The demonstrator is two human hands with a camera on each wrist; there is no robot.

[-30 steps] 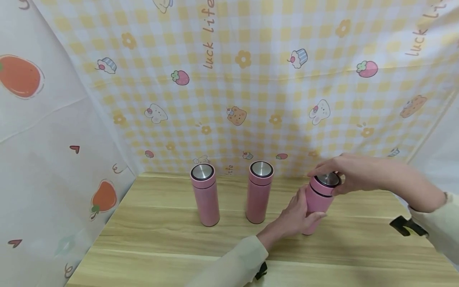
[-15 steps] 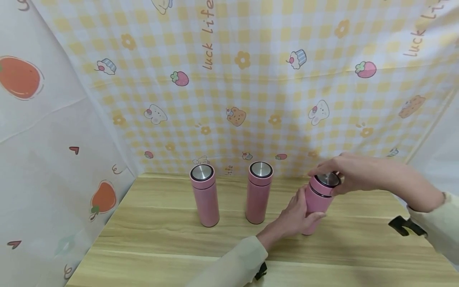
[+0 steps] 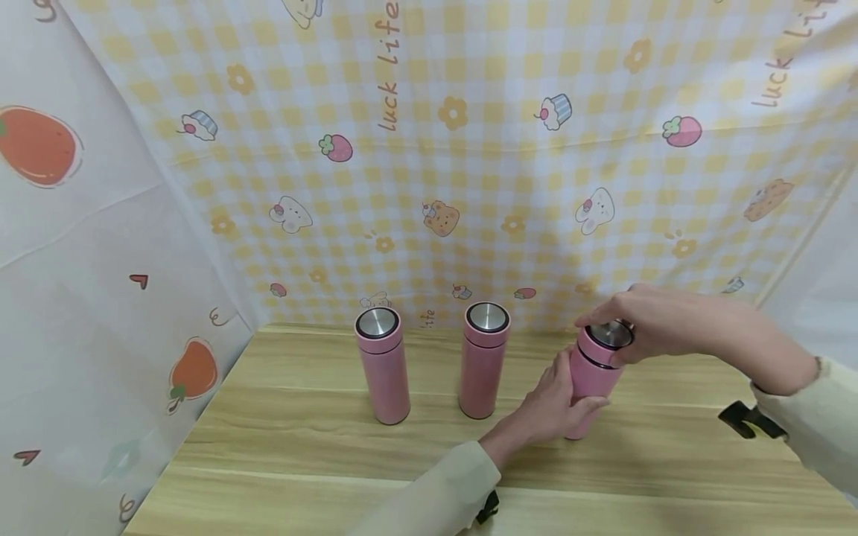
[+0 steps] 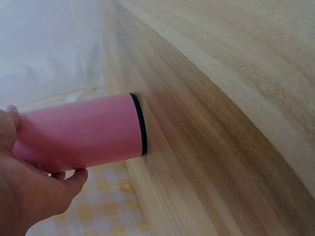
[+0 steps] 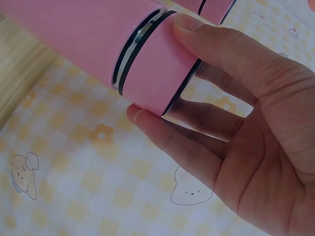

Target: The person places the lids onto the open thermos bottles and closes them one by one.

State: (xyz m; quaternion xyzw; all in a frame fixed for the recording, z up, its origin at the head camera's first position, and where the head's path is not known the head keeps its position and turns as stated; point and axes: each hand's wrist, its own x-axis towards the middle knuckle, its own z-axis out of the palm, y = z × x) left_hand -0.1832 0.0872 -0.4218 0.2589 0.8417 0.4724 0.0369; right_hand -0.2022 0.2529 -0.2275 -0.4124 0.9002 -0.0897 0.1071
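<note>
A pink thermos bottle (image 3: 593, 378) stands at the right of the table, its base at the wood in the left wrist view. My left hand (image 3: 551, 402) holds its body, thumb on the near side. From above, my right hand (image 3: 653, 321) grips the pink lid (image 5: 160, 64) between thumb and fingers. A silvery ring (image 5: 140, 44) shows in a narrow gap between lid and body in the right wrist view. The lid's steel top (image 3: 611, 334) is partly covered by the right hand. Part of the body is hidden behind the left hand.
Two more pink thermos bottles with lids on stand upright to the left, one at the middle (image 3: 481, 372) and one farther left (image 3: 387, 380). Behind the wooden table (image 3: 302, 447) hangs a yellow checked cloth (image 3: 402, 179). A white printed cloth (image 3: 100, 298) covers the left side.
My right hand and sleeve have shifted slightly to the left, with the fingers still on the lid. The left hand and the other two bottles stay in place.
</note>
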